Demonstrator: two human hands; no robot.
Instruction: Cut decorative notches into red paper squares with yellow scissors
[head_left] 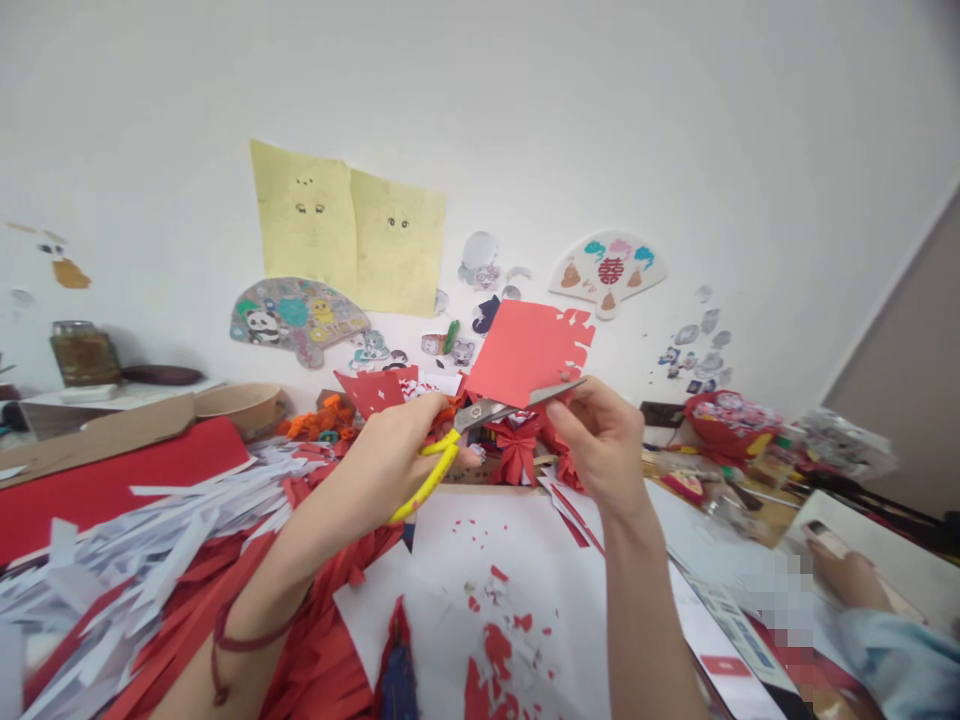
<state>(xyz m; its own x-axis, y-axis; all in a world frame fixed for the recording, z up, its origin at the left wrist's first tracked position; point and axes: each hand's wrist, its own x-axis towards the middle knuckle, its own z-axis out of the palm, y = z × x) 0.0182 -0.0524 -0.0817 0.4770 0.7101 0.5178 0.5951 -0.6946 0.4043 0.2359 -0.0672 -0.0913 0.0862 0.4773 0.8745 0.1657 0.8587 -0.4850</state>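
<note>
My left hand grips a pair of scissors with yellow handles. The metal blades point right and lie across the lower edge of a red sheet of paper. Between its thumb and fingers, my right hand pinches that sheet near its lower right corner, close to the blade tips. Small notches and cut shapes run down the sheet's right edge. Below both hands, red paper scraps are scattered over a white sheet.
White paper strips and red strips are heaped at left. Red folded paper pieces stand behind my hands. At right, another person's hand holds a phone, beside a red bowl. The wall rises close behind.
</note>
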